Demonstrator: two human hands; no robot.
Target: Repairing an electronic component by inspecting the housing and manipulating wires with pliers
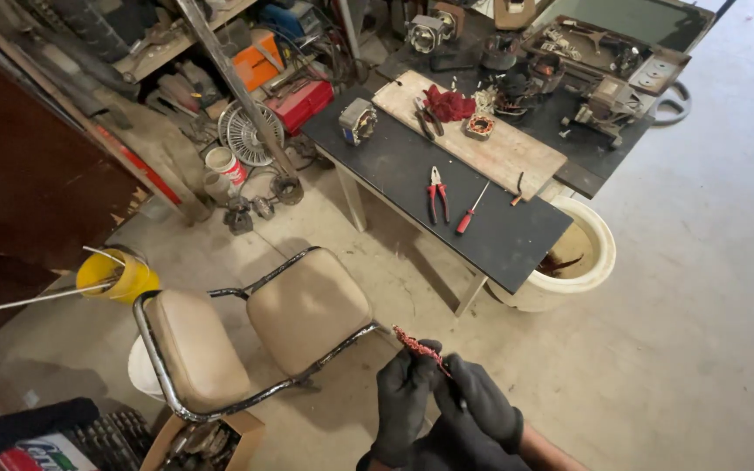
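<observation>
Both hands in black gloves, low in the frame, close together. Left hand [403, 401] and right hand [482, 406] pinch a thin reddish coppery wire bundle [418, 346]; the fingers [428, 359] are closed on its lower end, and the rest of the bundle sticks up and to the left, clear of the gloves. How tightly it is held cannot be told.

Just left of the hands: a padded chair [263, 331] with a dark metal frame, lying tipped on the concrete floor [700, 331]. Open floor to the right.

Further off: a black-topped desk [517, 240] with red-handled pliers [437, 192] and a red-handled screwdriver [470, 212] lying side by side, apart. A white bucket [599, 262] stands at the desk's near right corner.
</observation>
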